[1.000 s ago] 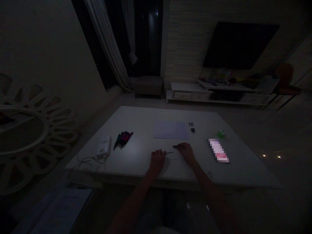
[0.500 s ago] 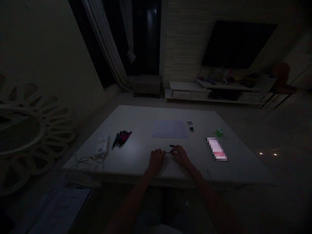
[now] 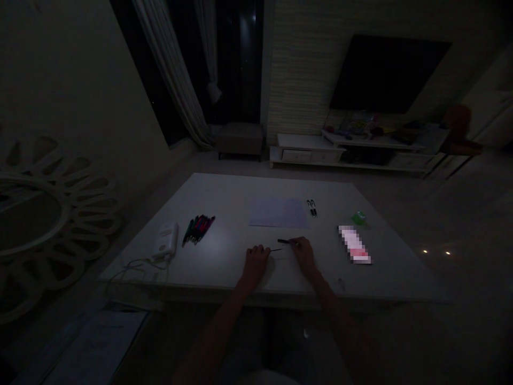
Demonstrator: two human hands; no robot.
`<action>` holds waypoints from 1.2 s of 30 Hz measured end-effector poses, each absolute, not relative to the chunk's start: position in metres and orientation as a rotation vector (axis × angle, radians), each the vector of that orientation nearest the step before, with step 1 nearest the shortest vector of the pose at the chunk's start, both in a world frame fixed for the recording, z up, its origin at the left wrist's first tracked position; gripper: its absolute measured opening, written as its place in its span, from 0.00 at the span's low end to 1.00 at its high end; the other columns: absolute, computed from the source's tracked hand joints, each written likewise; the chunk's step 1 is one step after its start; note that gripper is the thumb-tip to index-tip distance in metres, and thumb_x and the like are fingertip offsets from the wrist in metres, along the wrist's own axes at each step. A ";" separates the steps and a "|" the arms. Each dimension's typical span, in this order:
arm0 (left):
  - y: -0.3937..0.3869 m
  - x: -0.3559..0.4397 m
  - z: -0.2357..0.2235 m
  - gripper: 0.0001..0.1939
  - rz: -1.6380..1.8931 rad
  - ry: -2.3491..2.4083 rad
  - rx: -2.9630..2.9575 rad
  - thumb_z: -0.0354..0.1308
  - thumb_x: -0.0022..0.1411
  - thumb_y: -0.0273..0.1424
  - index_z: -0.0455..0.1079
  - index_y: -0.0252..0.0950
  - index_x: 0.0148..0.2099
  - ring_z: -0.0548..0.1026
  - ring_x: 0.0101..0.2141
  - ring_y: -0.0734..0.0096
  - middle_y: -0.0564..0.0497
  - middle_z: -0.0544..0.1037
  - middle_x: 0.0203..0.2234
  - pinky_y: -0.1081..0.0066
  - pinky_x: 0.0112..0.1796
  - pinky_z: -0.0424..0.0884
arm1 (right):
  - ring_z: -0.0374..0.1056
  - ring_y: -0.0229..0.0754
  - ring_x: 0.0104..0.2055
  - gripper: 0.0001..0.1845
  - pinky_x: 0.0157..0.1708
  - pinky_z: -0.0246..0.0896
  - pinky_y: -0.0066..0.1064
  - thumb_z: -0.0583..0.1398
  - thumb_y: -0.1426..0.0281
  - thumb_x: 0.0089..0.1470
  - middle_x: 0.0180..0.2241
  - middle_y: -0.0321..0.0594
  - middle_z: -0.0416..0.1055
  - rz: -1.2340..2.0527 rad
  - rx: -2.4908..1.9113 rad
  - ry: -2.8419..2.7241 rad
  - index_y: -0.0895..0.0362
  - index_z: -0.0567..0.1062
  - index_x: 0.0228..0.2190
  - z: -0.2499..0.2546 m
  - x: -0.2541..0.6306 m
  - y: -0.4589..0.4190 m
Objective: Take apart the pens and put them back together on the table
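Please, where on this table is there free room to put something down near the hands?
The table is free between the pen bundle and the left hand, and between the right hand and the blurred pink item. It is crowded at the left edge, by the charger and cable.

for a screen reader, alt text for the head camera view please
In a dim room, a person's right hand holds a dark pen over a white table, a thin tip pointing toward the curled left hand. A sheet of paper, a bunch of colored pens and a white corded device lie nearby.
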State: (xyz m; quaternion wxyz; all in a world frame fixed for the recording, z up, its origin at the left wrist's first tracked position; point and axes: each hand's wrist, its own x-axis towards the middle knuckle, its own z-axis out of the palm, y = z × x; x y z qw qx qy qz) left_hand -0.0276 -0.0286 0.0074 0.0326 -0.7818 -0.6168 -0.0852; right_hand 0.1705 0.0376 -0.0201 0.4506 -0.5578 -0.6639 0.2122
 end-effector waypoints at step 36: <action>-0.008 -0.017 -0.004 0.24 -0.490 -1.721 -2.718 0.49 0.60 0.20 0.64 0.43 0.56 0.66 0.44 0.68 0.48 0.69 0.44 0.66 0.46 0.63 | 0.66 0.48 0.38 0.17 0.40 0.62 0.40 0.55 0.59 0.51 0.35 0.46 0.72 0.460 -1.473 -1.562 0.56 0.76 0.37 -0.025 0.237 -0.008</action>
